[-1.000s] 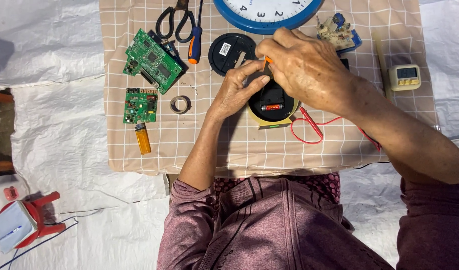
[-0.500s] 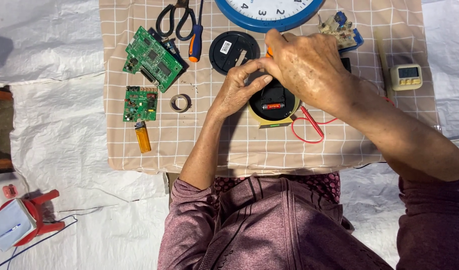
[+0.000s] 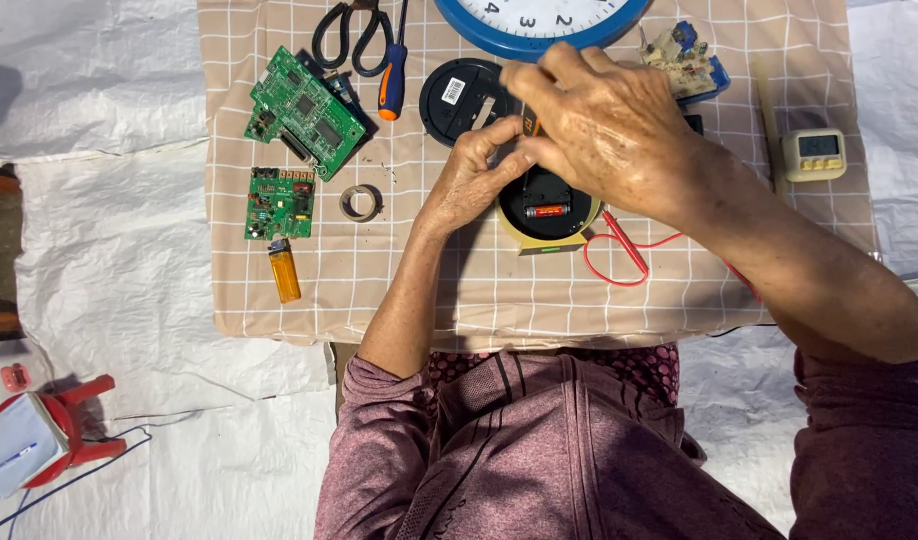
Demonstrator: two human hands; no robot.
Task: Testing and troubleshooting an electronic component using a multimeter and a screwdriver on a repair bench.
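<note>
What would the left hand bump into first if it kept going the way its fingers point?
Probably the right hand, which its fingertips already seem to touch. Past that lie the black round cover and blue clock.

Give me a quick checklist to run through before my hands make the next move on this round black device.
1. Left hand steadying the round black device: ok, fingers rest at its edge.
2. Right hand holds the orange-handled tool: ok, though the tip is hidden.
3. Battery seated in the device: ok, it lies in its slot.
4. Red wire clear of the hands: ok, it loops to the right of the device.
5. Black round cover within reach: ok, just above the left hand.
6. Tool tip placement: cannot tell, the right hand covers it.
</note>
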